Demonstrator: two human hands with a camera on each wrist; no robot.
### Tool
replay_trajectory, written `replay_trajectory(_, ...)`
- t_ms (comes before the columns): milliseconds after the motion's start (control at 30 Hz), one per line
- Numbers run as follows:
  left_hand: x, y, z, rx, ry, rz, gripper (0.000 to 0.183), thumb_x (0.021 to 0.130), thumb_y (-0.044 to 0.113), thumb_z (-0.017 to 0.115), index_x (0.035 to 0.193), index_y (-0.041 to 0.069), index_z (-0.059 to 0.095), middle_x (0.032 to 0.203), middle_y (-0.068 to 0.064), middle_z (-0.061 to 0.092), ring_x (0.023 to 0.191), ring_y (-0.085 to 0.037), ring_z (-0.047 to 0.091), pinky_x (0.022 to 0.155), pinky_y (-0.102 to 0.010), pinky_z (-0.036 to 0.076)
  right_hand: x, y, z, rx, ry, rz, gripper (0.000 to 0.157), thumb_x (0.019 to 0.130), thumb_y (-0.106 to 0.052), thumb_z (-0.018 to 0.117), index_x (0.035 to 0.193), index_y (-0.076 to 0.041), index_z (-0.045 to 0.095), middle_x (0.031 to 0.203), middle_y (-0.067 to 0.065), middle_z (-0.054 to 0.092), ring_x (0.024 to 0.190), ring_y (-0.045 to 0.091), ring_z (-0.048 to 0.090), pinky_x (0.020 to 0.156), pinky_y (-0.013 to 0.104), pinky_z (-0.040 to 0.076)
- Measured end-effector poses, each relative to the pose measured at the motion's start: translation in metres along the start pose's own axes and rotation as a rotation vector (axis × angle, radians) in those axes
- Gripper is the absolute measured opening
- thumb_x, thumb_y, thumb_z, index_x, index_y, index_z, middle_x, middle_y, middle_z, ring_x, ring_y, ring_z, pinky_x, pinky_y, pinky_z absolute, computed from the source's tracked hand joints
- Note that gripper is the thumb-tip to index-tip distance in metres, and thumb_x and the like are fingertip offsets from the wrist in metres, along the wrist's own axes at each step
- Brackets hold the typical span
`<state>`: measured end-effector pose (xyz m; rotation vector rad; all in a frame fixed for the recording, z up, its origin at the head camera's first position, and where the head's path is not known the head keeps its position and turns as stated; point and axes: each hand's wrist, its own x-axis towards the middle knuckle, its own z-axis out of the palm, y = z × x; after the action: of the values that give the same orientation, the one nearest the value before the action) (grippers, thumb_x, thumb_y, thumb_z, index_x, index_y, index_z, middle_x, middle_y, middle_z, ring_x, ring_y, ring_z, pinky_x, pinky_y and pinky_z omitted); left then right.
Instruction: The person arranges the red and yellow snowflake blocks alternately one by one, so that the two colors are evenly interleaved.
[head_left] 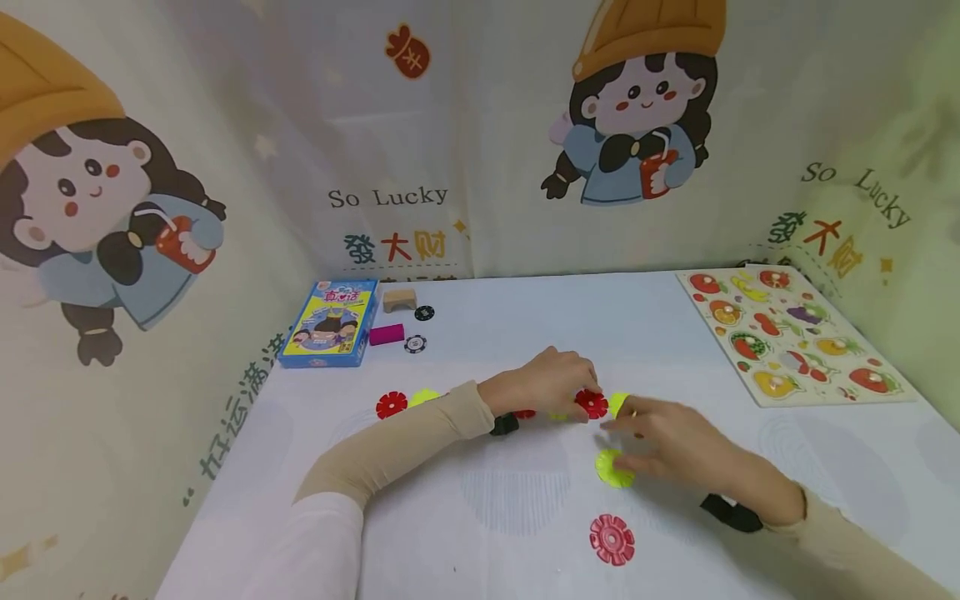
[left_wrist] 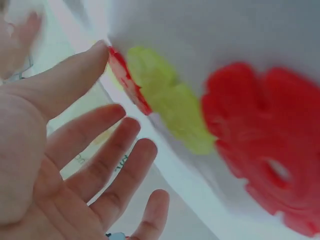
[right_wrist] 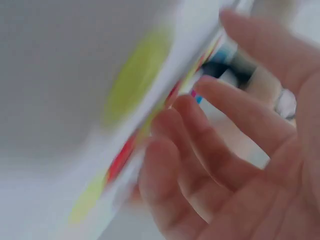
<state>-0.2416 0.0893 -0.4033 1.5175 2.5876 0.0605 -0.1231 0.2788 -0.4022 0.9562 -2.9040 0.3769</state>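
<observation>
Notched plastic discs, red and yellow-green, lie in a row on the white table. My left hand [head_left: 551, 383] is at a red disc [head_left: 592, 404], thumb and fingertips around its edge; in the left wrist view the fingers look nearly straight. My right hand [head_left: 671, 437] hovers with loosely bent fingers between a yellow-green disc [head_left: 618, 402] at the row's right end and a lower yellow-green disc [head_left: 613, 469]. Nothing shows in its palm in the right wrist view. Nearer me lies another red disc [head_left: 612, 540]. My left forearm hides the row's middle.
At the back left stand a blue-yellow card box [head_left: 330, 325], a wooden arch block [head_left: 399, 300], a magenta block [head_left: 387, 334], a black chip [head_left: 424, 312] and a black-and-white chip [head_left: 416, 343]. A fruit picture board [head_left: 795, 333] lies at the right. Printed cloth hangs behind.
</observation>
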Motion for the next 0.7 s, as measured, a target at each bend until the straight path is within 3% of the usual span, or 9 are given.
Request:
replay_trajectory(133, 0.009, 0.004, -0.001, 0.019, -0.005, -0.003, 0.047, 0.084, 0.053, 0.063, 0.126, 0.034, 0.060, 0.124, 0.015, 0.057, 0.112, -0.006, 0.051, 0.084, -0.028, 0.040, -0.018, -0.040, 0.005, 0.043, -0.093, -0.200, 0.029, 0.079, -0.044, 0.074, 0.105, -0.032, 0.070, 0.097, -0.015, 0.055, 0.082, -0.003, 0.049, 0.066, 0.015, 0.044)
replay_trajectory(233, 0.016, 0.010, -0.002, 0.028, -0.022, 0.000, 0.051, 0.084, 0.054, 0.062, 0.131, 0.035, 0.056, 0.127, 0.014, 0.054, 0.114, -0.006, 0.050, 0.085, -0.028, 0.039, -0.023, -0.051, 0.012, 0.037, -0.089, -0.273, 0.020, 0.079, -0.034, 0.076, 0.097, -0.034, 0.067, 0.098, -0.014, 0.053, 0.083, -0.003, 0.048, 0.067, 0.014, 0.044)
replay_trajectory(333, 0.023, 0.016, 0.001, 0.050, -0.029, 0.022, 0.053, 0.084, 0.055, 0.062, 0.133, 0.036, 0.053, 0.129, 0.015, 0.054, 0.115, -0.006, 0.050, 0.083, -0.026, 0.038, -0.027, -0.054, 0.016, 0.020, -0.080, -0.279, 0.021, 0.076, -0.028, 0.078, 0.092, -0.033, 0.065, 0.097, -0.013, 0.052, 0.082, -0.003, 0.047, 0.068, 0.014, 0.044)
replay_trajectory(500, 0.030, 0.024, 0.006, 0.048, -0.045, 0.013, 0.050, 0.085, 0.053, 0.062, 0.132, 0.040, 0.053, 0.128, 0.018, 0.054, 0.106, -0.004, 0.052, 0.074, -0.024, 0.036, -0.033, -0.055, 0.014, 0.013, -0.112, -0.282, 0.022, 0.076, -0.037, 0.077, 0.094, -0.032, 0.066, 0.099, -0.013, 0.051, 0.082, -0.003, 0.046, 0.068, 0.015, 0.044)
replay_trajectory(700, 0.029, 0.026, 0.005, 0.017, -0.038, -0.010, 0.047, 0.084, 0.049, 0.065, 0.129, 0.038, 0.055, 0.127, 0.017, 0.056, 0.102, -0.004, 0.054, 0.068, -0.022, 0.034, -0.036, -0.057, 0.015, 0.003, -0.055, -0.321, 0.024, 0.073, -0.037, 0.079, 0.093, -0.031, 0.067, 0.098, -0.014, 0.052, 0.084, -0.002, 0.048, 0.070, 0.015, 0.044)
